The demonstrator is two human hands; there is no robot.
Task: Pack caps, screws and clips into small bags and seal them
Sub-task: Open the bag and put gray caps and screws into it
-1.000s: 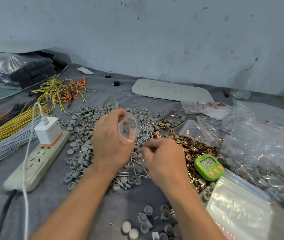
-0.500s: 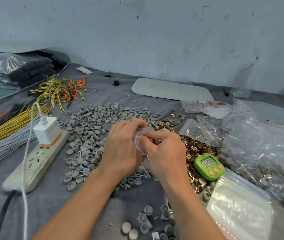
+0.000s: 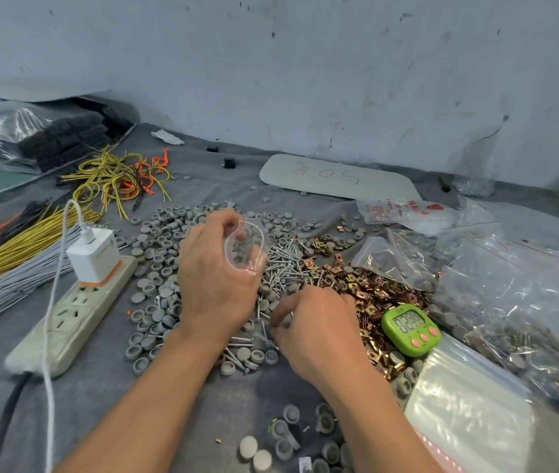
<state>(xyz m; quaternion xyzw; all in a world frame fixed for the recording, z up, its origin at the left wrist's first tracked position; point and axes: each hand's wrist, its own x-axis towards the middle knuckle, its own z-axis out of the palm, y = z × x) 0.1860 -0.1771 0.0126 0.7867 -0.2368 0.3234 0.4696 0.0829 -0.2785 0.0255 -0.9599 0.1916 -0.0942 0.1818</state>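
Resting in the left grip, small bag hovers over screws.

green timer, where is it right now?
Head view, right of centre: the green timer sits at the near edge of the copper clips, just right of the right hand and just beyond the stack of clear bags.

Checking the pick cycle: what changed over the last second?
The right hand went up to the bag mouth half a second ago, then dropped back to the screws; whether it grips one is unclear. The left hand kept holding the bag open, shifting only slightly. Timer, power strip and caps stayed put.
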